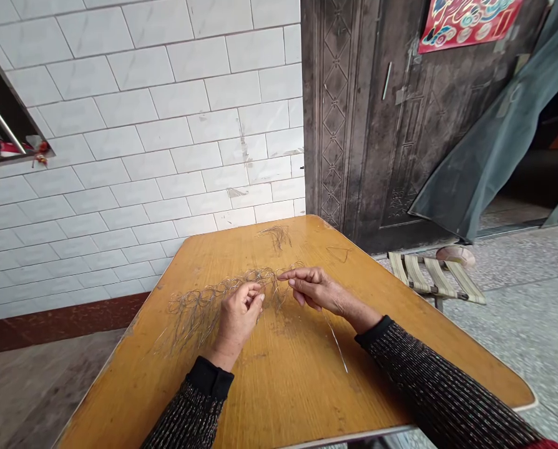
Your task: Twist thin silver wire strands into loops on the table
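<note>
On the wooden table (279, 374) lies a row of thin looped wires (192, 302), their loose tails trailing toward me. My left hand (242, 307) is over the right part of this row, thumb and fingertips pinched together; what they grip is too small to make out clearly. Just to its right, my right hand (314, 288) has its index finger stretched toward the loops, with the thumb beneath and the other fingers curled. A thin wire (337, 343) runs from under the right hand down toward the table's near side, apparently held in it.
Farther back on the table lie a small bunch of wires (279, 236) and a bent wire (339, 254). A white tiled wall (176, 125) stands behind. To the right are a dark carved door (354, 125), a grey curtain (504, 137) and a folding strap stool (435, 277).
</note>
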Motion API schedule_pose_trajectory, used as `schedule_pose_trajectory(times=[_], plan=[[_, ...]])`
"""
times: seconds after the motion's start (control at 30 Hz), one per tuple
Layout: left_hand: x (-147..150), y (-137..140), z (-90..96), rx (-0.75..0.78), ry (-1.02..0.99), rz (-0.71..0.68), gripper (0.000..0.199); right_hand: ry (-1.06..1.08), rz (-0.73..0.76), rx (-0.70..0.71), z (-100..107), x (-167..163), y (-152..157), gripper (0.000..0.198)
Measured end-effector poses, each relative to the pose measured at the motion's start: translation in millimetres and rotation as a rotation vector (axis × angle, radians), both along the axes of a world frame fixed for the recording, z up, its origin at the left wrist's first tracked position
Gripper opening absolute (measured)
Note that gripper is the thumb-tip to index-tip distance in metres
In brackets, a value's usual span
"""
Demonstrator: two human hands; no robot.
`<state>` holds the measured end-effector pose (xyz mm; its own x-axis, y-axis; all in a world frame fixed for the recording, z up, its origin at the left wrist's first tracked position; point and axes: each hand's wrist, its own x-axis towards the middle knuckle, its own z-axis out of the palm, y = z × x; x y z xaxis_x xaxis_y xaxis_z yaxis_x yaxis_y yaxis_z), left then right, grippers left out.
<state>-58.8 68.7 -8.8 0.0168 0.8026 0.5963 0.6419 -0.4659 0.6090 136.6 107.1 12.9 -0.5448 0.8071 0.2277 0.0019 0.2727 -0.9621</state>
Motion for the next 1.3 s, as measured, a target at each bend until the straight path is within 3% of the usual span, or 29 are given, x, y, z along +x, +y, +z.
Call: schedule_pose_trajectory(times=[0.1,0.27,0.47,0.7,0.93,1.07,1.3], plan=[[-3.9,1.0,1.4,0.135,0.155,0.024,0.009,-0.013,-0.022,0.009,0.2,1.5,1.5,0.039],[-10.4,-1.4,5.9,0.318,0.431,-0.035,0.018,-0.073,-0.049,0.011,1.2,4.8,3.2,0.035],[-15.4,-9.4,13.1,0.313,0.607,0.069,0.017,-0.114,-0.070,0.038,1.5,6.2,3.8,0.033],[-6.3,-5.1,18.2,0.340,0.991,0.091,0.016,-0.167,-0.106,0.015,1.8,20.0,3.5,0.036],[-7.7,-6.6,10.8,0.404,1.083,0.060,0.019,-0.225,-0.070,0.029,-8.0,24.3,1.0,0.035],[-11.8,-8.7,12.0,0.394,1.083,-0.032,0.022,-0.239,-0.054,0.028,-10.7,24.2,0.6,0.035],[-24.0,-2.3,6.4,0.235,0.688,-0.161,0.019,-0.244,-0.024,-0.029,-6.4,21.5,-3.7,0.036]])
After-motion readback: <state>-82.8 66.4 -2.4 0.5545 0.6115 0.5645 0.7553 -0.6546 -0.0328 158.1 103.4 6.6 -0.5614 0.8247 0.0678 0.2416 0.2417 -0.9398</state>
